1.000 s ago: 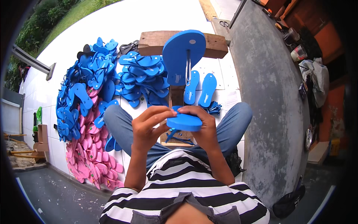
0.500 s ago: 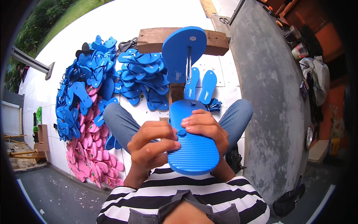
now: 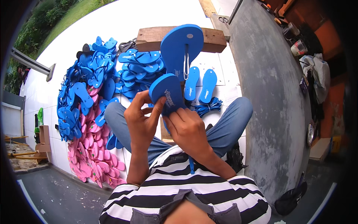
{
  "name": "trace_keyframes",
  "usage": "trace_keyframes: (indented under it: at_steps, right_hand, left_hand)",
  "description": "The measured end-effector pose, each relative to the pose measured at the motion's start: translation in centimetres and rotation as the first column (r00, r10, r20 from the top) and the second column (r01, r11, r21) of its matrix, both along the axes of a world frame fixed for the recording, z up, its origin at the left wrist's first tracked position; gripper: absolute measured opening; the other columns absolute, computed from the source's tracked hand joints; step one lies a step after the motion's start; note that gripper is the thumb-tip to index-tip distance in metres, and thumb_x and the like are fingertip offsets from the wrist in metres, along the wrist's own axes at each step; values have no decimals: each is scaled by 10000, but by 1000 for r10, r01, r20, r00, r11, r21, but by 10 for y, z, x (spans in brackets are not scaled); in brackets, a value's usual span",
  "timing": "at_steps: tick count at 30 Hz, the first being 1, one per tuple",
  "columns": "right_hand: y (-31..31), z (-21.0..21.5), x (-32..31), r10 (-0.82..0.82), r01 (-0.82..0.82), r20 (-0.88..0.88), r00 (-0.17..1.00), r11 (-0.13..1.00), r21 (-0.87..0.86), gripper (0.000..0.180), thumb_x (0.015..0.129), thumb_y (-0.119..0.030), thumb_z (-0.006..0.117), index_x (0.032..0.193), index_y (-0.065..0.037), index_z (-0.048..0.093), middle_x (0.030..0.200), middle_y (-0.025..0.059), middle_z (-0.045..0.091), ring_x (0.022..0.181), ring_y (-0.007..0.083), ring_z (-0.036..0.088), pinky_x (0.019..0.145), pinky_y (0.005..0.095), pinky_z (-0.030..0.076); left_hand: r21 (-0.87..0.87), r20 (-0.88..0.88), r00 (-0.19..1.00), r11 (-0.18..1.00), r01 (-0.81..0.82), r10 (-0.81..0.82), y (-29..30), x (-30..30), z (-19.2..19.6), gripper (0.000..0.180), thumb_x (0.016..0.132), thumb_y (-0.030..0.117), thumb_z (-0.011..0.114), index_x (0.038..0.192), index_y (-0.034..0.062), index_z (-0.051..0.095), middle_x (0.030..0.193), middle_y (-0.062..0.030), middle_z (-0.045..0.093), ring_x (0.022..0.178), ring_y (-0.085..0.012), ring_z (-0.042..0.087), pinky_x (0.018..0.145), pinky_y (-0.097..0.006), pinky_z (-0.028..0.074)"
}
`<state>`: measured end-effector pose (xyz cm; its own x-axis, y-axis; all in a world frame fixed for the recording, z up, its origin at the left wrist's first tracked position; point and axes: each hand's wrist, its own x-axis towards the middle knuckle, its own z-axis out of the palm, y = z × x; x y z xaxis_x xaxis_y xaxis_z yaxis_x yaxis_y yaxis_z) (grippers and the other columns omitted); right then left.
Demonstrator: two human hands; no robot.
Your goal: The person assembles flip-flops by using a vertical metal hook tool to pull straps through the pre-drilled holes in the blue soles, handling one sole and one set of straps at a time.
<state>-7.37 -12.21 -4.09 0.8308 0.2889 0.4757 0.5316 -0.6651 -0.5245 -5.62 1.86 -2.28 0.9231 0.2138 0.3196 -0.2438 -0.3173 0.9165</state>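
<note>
Between my hands is a blue flip-flop [image 3: 166,86], tilted up with its smooth printed face toward me. My left hand [image 3: 141,117] grips its rounded end at the left edge, thumb on the face. Lower down, my right hand [image 3: 189,130] is closed at the other end, its fingertips partly hidden. A blue strap [image 3: 191,165] dangles below my right hand. Just beyond, another blue sole [image 3: 181,41] stands at a wooden block [image 3: 153,38], with a looped metal wire [image 3: 186,63] in front of it.
Two blue soles [image 3: 208,86] lie on the white tiles beside a bundle of blue straps [image 3: 209,106]. Heaps of blue flip-flops [image 3: 99,69] and pink flip-flops [image 3: 91,155] spread at left. A grey ledge [image 3: 268,93] runs along the right; scissors [image 3: 223,20] lie at the back.
The held flip-flop has turned from its ribbed underside to its printed face and moved up and left. My right hand has come lower, and a strap now hangs below it.
</note>
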Motion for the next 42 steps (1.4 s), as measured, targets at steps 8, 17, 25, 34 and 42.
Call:
trace_keyframes:
  at_steps: [8,17,25,34,42]
  right_hand:
    - [-7,5,-4,-63,114,-120,991,873,475,172,843,-139,727,939,-34,630,907,90,598,829,261,595,743,376,478]
    - [-26,4,31,-116,11,224,968,907,422,377,747,43,774,1101,-39,673,1033,100,665,921,234,672,764,323,556]
    - [-24,4,47,-165,15,203,965,810,586,208,775,46,770,944,-22,669,1002,135,706,943,253,708,815,319,575]
    - [-20,6,65,-215,169,-17,977,715,678,117,806,6,752,898,-4,681,911,128,685,823,232,692,728,320,555]
    - [-18,-20,79,-42,405,-503,863,654,639,274,904,-201,724,986,-20,536,900,75,605,802,120,568,646,254,482]
  left_hand:
    - [-288,94,990,950,125,-102,18,17,-15,286,940,80,659,1179,-6,526,954,-94,682,901,-100,643,784,-246,510]
    - [76,583,701,887,455,-409,-8,40,-13,580,689,-45,779,1092,96,386,1047,-166,550,945,-267,601,851,-404,519]
    - [63,618,685,893,446,-386,-14,63,-13,540,733,-69,751,1092,98,385,1033,-160,548,911,-264,608,826,-381,527]
    - [31,321,940,994,109,-114,-38,79,18,624,815,60,765,1297,65,369,1361,-186,363,1259,-319,415,1014,-439,389]
    - [113,593,805,992,-62,-17,-7,86,-2,328,841,-4,678,1130,32,526,1082,-134,599,1056,-244,560,922,-357,431]
